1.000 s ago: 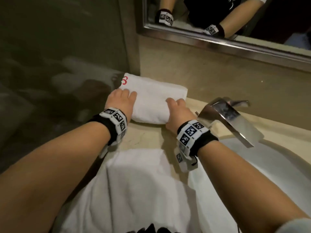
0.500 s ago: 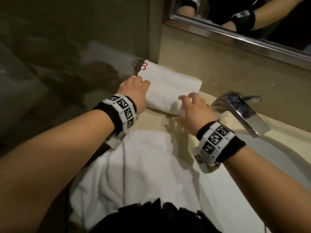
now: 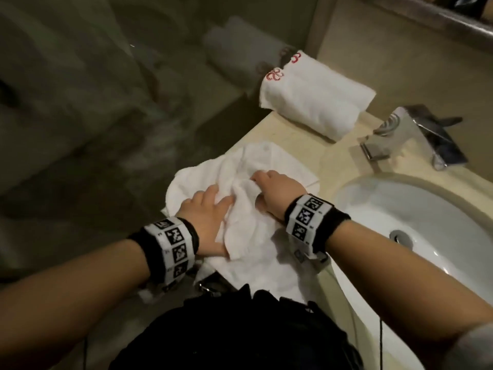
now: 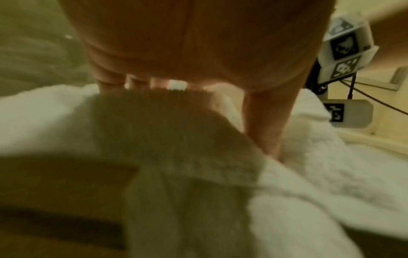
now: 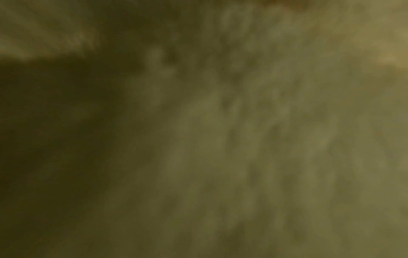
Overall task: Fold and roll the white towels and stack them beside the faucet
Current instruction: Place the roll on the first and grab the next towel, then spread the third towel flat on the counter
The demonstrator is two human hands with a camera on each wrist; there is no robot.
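Beige stone makes up the worktop [image 3: 269, 134], which runs along a wall and ends at a dark glass panel [image 3: 93, 102] on the left that reflects pale towel shapes. Set into the worktop at the right is a white oval basin [image 3: 426, 236] with a metal drain, and behind it stands the chrome faucet [image 3: 416, 134] with its flat, angled spout. Spread across the near part of the worktop, left of the basin, lies a loose white towel [image 3: 266, 161], rumpled in its middle, with its near edge reaching to the person's dark clothing [image 3: 240, 329]. Farther back, in the corner where the glass meets the wall and just left of the faucet, sit the finished rolled towels [image 3: 314, 102], lying side by side and touching, each showing a red embroidered mark at its left end. Both wrists wear black bands with white blocks of square black markers. The left hand [image 3: 208, 222] lies on the loose towel with its fingers fairly straight and spread, and a fold of cloth lies over its thumb side; from the left wrist view the thumb points down into the cloth and the fingers [image 4: 110, 78] reach over a raised fold. The right hand [image 3: 274, 190] is curled into the bunched middle of the towel and appears to pinch a ridge of cloth, though its fingertips are hidden. The right wrist view gives only a dim, blurred blur of towelling.
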